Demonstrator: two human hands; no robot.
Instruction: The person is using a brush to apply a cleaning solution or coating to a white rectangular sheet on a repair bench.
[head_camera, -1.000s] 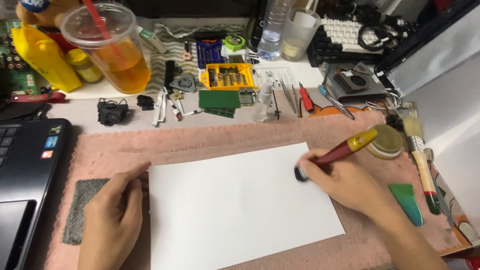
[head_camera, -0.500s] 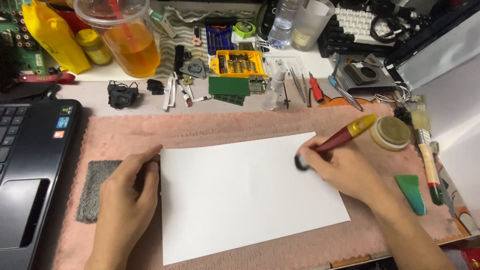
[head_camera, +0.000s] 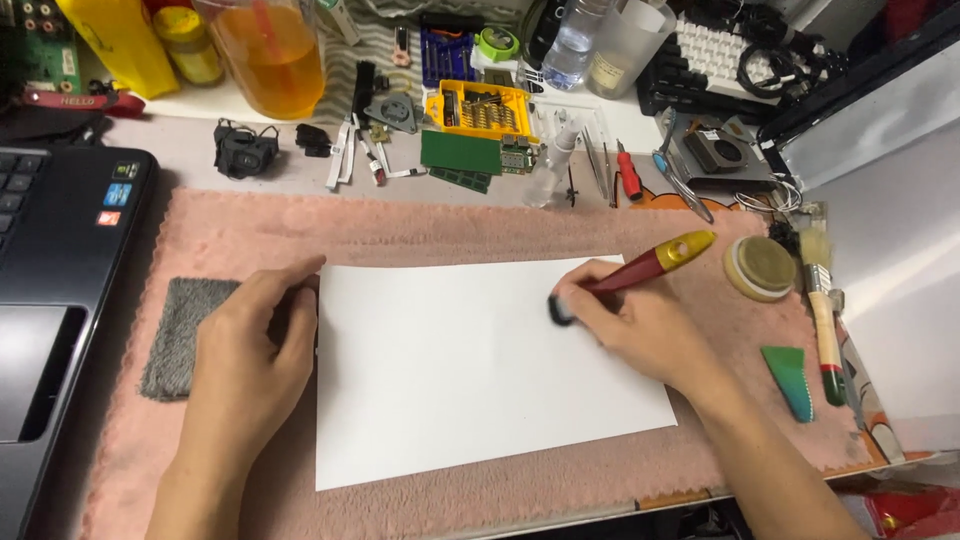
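Pinning the white sheet (head_camera: 480, 370) flat on the pink mat (head_camera: 400, 235), the left hand (head_camera: 255, 340) is lying open-palmed over its left edge, while the right hand (head_camera: 640, 325) is closing around a red-and-yellow brush (head_camera: 640, 272), dark tip touching the paper mid-sheet.

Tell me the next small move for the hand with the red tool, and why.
Probably sweep the red-and-yellow tool leftward across the white sheet: the right hand has its dark tip down near the sheet's top right, and the left hand pins the left edge.

Cluttered desk (head_camera: 640, 130) — pink mat (head_camera: 400, 225), evenly lit.
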